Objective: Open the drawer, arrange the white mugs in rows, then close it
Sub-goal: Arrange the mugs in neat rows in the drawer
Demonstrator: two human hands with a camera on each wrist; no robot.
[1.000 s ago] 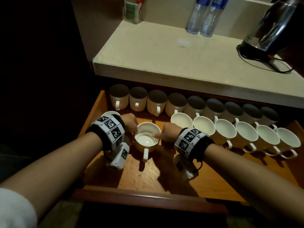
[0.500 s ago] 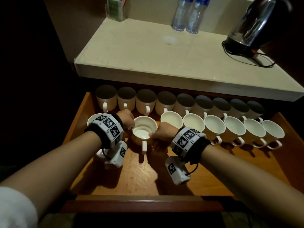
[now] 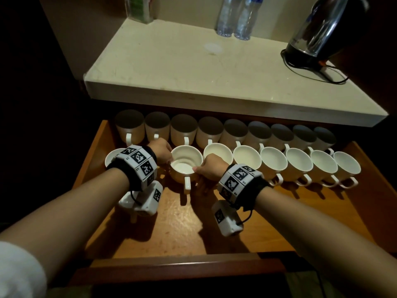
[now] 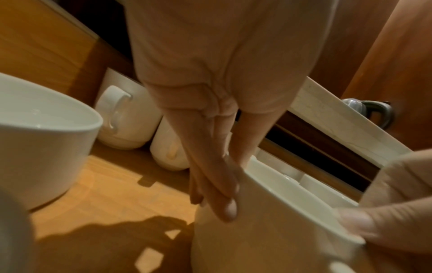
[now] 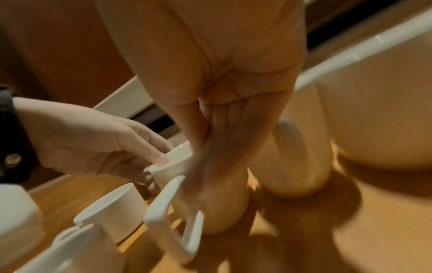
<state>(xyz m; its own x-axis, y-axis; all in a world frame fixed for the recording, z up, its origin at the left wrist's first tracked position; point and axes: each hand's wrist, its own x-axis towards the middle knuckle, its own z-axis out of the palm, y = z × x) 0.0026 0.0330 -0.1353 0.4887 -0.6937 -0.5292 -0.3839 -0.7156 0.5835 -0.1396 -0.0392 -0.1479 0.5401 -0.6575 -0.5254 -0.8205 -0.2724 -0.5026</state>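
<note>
In the head view the wooden drawer (image 3: 214, 233) stands open. Both my hands hold one white mug (image 3: 187, 164) upright, its handle towards me. My left hand (image 3: 168, 157) pinches the mug's left rim, thumb over the edge and fingers on the outer wall. My right hand (image 3: 202, 168) grips its right side. In the left wrist view my left hand (image 4: 222, 184) lies along the mug (image 4: 268, 230). The right wrist view has my right hand (image 5: 210, 175) against the mug (image 5: 174, 164). The held mug is just left of the front row of mugs (image 3: 272, 162).
A back row of several mugs (image 3: 183, 131) lines the drawer's rear under the countertop (image 3: 193, 72). One more mug (image 3: 111, 157) stands far left, half hidden by my left wrist. A kettle (image 3: 322, 29) and two bottles (image 3: 234, 16) are on the counter. Bare drawer floor lies near the front edge (image 3: 182, 269).
Both hands have carried the mug away from me and closer to the left end of the front row. Their grip on it is unchanged.
</note>
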